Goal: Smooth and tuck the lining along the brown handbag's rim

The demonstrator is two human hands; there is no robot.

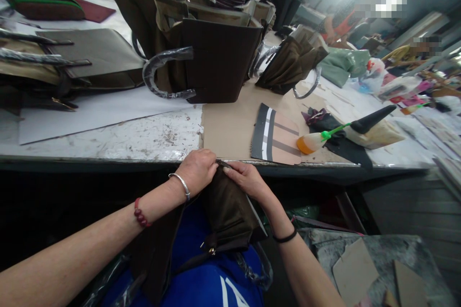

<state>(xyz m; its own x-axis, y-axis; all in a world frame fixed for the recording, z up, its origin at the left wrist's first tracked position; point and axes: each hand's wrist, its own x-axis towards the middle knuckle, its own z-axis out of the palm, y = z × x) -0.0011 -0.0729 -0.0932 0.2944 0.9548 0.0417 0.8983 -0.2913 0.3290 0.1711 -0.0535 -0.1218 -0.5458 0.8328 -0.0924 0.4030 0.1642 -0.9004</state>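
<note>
A dark brown handbag [228, 206] lies across my lap, its upper edge raised to the front of the workbench. My left hand [196, 169] is closed on that edge, fingers curled into a pinch. Just to its right, my right hand [248, 180] pinches the same edge between thumb and fingers. Below hang a gold-coloured zip pull [212, 251] and a plastic-wrapped handle [264, 268]. Both hands partly hide the edge they grip.
On the workbench [158, 136] stand a large dark brown bag [219, 62] and a smaller brown bag [293, 60]. Nearer are a striped panel [275, 134] and a glue bottle [311, 143] with a green nozzle. More bags [97, 50] lie left. Another person [338, 24] is at the far right.
</note>
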